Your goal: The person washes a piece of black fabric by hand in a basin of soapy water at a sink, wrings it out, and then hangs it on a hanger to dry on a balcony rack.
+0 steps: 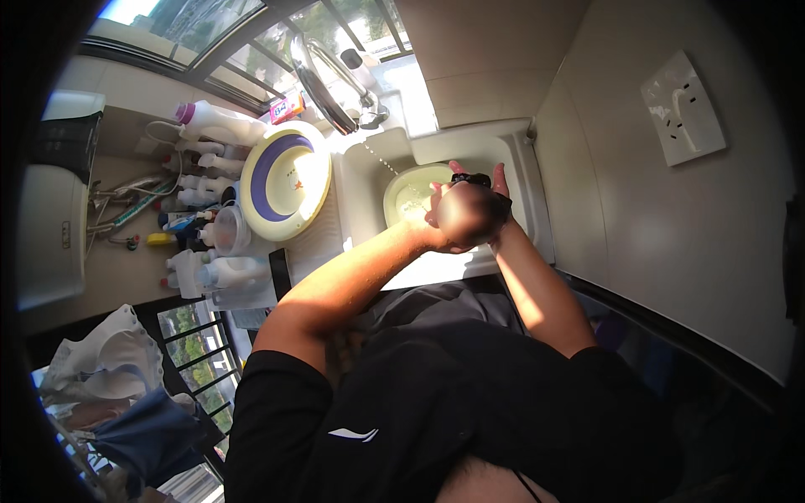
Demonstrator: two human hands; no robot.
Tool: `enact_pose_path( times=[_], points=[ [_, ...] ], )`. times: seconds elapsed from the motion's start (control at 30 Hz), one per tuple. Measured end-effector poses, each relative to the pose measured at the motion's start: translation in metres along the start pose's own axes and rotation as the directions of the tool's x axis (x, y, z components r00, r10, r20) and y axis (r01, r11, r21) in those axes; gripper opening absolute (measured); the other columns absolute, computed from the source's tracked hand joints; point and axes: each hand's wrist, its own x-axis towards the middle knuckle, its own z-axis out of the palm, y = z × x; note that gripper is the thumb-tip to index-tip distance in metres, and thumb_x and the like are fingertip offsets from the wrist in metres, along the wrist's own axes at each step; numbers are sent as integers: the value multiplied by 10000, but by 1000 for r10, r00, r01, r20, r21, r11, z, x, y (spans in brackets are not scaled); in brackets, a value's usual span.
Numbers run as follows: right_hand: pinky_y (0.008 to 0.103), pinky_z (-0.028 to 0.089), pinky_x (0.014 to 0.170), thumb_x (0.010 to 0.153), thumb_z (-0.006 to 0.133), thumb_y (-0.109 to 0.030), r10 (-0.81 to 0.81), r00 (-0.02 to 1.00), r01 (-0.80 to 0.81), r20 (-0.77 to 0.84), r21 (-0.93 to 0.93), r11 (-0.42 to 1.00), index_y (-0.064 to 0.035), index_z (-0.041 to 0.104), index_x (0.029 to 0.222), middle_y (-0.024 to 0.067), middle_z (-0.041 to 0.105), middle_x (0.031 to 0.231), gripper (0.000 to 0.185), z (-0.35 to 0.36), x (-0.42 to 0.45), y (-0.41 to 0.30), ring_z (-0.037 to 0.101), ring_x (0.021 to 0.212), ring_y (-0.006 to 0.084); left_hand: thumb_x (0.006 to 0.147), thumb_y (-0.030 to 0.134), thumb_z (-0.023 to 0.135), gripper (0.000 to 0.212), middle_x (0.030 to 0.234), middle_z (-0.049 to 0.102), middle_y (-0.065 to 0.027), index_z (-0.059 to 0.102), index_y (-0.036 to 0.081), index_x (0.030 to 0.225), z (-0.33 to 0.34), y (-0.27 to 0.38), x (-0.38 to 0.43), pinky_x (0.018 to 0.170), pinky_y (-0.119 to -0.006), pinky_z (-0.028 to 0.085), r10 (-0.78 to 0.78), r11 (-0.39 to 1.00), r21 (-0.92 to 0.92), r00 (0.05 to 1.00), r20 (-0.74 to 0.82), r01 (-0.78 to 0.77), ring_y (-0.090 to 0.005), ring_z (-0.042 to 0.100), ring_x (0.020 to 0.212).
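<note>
Over the sink my two hands are together, with a blurred round patch covering most of them. Between my fingers shows a small black item [471, 180], probably cloth, though its kind is unclear. My left hand [433, 225] reaches in from the left, and my right hand [500, 182] is against it with a finger extended. Below them a pale round basin [395, 192] stands in the white sink [361, 188], with bubbly water inside. Drops of water fall from the chrome faucet [324, 94] towards the basin.
A cream-and-purple collapsible basin [277, 179] leans left of the sink. Several detergent bottles [220, 122] line the left side, near a dark flat object [280, 275]. A wall socket [684, 110] is at right. Clothes [144, 427] hang at lower left.
</note>
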Motion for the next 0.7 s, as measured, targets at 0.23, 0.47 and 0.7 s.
enact_pose_path(
  times=[0.23,0.47,0.7],
  points=[
    [502,403,1185,944,373,-835,52,954,-126,294,239,963,-15,455,1499,204,550,1443,993,24,14,-9,547,1345,350,796,639,670,692,1489,546,-93,640,257,1372,-38,6,7,1124,-837,79,-21,976,-216,983,-185,-20,-500,432,1429],
    [376,629,823,1046,506,-394,-167,925,242,342,-192,951,32,589,1292,145,701,1134,499,-3,46,-9,724,980,244,693,556,785,665,1390,595,-97,677,255,1276,3,-20,7,1142,-772,219,-186,976,-172,915,-358,132,-434,504,1397],
    [381,584,858,1033,450,-343,-181,983,182,-18,41,982,-51,605,952,88,652,822,340,6,56,-5,674,823,239,689,261,764,231,922,722,-132,737,107,859,-33,2,39,813,-446,567,-403,904,-356,742,-536,234,-356,698,912]
  ],
)
